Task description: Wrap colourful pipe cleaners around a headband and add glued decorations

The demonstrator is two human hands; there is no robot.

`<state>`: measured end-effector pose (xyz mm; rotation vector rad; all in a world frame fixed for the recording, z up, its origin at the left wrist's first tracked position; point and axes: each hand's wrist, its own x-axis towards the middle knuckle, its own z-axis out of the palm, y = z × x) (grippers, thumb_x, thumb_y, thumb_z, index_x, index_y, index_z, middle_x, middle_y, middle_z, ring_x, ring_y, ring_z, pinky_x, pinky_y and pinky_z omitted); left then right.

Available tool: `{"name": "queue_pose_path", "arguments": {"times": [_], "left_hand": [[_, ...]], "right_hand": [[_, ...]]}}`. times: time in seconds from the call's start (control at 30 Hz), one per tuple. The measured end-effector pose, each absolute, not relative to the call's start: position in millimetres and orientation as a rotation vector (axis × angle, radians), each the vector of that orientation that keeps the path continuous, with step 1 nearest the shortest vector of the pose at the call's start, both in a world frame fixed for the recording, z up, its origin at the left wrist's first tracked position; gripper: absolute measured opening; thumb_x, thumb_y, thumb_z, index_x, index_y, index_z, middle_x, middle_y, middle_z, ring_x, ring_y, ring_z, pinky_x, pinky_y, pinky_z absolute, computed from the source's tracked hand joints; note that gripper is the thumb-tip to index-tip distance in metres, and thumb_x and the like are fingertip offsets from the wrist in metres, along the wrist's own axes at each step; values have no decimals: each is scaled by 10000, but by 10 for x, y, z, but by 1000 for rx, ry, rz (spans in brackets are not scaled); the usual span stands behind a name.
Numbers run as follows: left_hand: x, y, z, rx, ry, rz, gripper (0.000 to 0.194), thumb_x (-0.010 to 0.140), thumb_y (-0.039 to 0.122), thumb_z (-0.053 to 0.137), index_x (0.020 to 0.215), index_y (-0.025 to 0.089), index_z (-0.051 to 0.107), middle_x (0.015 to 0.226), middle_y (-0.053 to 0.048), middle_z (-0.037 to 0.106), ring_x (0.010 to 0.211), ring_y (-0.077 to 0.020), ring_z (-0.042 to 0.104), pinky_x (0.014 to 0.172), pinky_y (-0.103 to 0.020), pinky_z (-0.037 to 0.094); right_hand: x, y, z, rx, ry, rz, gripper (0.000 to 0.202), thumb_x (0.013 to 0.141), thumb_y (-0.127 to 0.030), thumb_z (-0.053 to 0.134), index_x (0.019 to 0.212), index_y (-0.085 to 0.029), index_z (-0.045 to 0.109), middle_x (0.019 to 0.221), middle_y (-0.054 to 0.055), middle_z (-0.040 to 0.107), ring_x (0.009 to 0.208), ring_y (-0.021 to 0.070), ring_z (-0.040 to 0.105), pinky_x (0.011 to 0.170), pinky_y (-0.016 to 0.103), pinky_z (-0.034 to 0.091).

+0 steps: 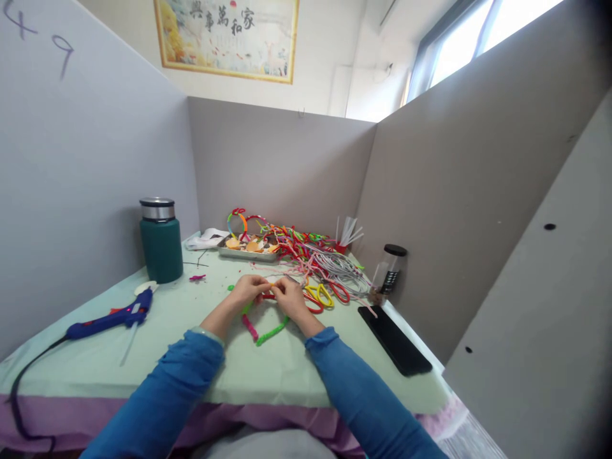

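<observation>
Over the middle of the table, my left hand point(249, 289) and my right hand point(289, 296) meet at the fingertips. Both are closed in a pinch on a ring of coloured pipe cleaners point(271, 334), at its far side where a bit of orange shows. The ring's near side, with pink and bright green stretches, hangs or rests below my hands; I cannot tell which. My fingers hide part of its far side. Just right of my right hand are scissors with yellow handles point(325, 294) and a red-handled pair point(340, 292).
A blue glue gun point(112, 319) lies at left, its cord trailing off the front edge. Behind it stands a green bottle point(161, 248). A tray of pieces point(248, 255) and a heap of pipe cleaners point(306, 245) lie at the back. A black phone point(394, 341) and clear jar point(389, 271) are right.
</observation>
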<state>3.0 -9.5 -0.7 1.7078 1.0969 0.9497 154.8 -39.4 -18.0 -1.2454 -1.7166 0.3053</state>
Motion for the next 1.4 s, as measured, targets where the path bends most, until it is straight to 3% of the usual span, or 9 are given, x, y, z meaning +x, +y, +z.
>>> {"name": "queue_pose_path", "arguments": {"times": [0.37, 0.57, 0.8, 0.93, 1.23, 1.4], "left_hand": [[64, -160, 47, 1611, 1080, 962, 260, 664, 366, 655, 693, 121, 572, 399, 28, 509, 360, -81, 437, 412, -201, 312], [71, -159, 56, 1484, 1033, 994, 310, 629, 327, 691, 836, 120, 588, 591, 13, 611, 392, -84, 492, 407, -214, 354], [73, -152, 46, 1556, 1039, 990, 277, 629, 336, 706, 741, 113, 584, 440, 41, 523, 356, -76, 450, 401, -204, 322], [65, -117, 24, 1609, 1071, 960, 263, 641, 347, 688, 716, 118, 585, 396, 41, 499, 352, -87, 446, 403, -207, 326], [57, -108, -13, 1694, 1133, 924, 228, 635, 335, 672, 661, 126, 584, 410, 32, 504, 354, -83, 421, 392, -209, 292], [61, -108, 2, 1629, 1097, 952, 270, 628, 364, 686, 700, 127, 580, 398, 38, 498, 342, -86, 429, 396, -210, 315]], "right_hand": [[1557, -374, -187, -1199, -1693, 349, 142, 810, -242, 509, 732, -179, 610, 695, -1, 627, 645, 130, 537, 596, 228, 378], [1584, -346, -212, -1188, -1676, 369, 156, 811, -262, 504, 750, -182, 624, 705, 2, 638, 646, 134, 545, 604, 231, 388], [1575, -344, -215, -1174, -1681, 364, 146, 812, -254, 502, 749, -182, 613, 721, 7, 638, 663, 141, 556, 612, 241, 398], [1566, -353, -213, -1131, -1682, 300, 122, 803, -235, 519, 864, -189, 614, 824, 18, 649, 747, 150, 568, 671, 253, 421], [1563, -437, -141, -1115, -1824, 153, 115, 786, -145, 512, 773, -201, 611, 769, 6, 623, 748, 149, 547, 678, 248, 400], [1554, -456, -128, -1120, -1816, 142, 104, 815, -178, 508, 832, -199, 608, 818, 15, 633, 779, 150, 553, 700, 250, 402]]}}
